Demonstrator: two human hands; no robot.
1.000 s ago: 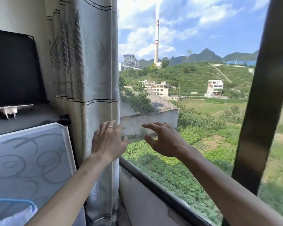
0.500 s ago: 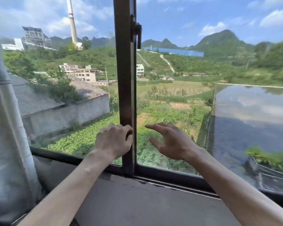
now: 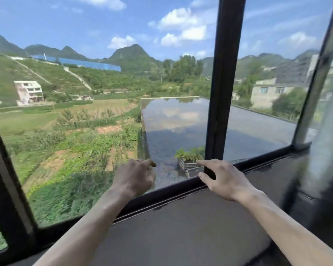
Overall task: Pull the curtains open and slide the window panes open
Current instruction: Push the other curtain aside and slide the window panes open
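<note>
Reaching toward the window stile (image 3: 224, 89), the right hand (image 3: 226, 180) spread its fingers to push; left hand (image 3: 135, 177) hung loosely curled, empty.

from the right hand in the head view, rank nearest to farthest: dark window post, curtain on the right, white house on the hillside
From the right hand:
1. Dark window post, at its fingertips.
2. Curtain, at the right edge.
3. White house, far outside, upper left.

left hand (image 3: 134, 176) loosely curled, right hand (image 3: 222, 179) spread
</note>
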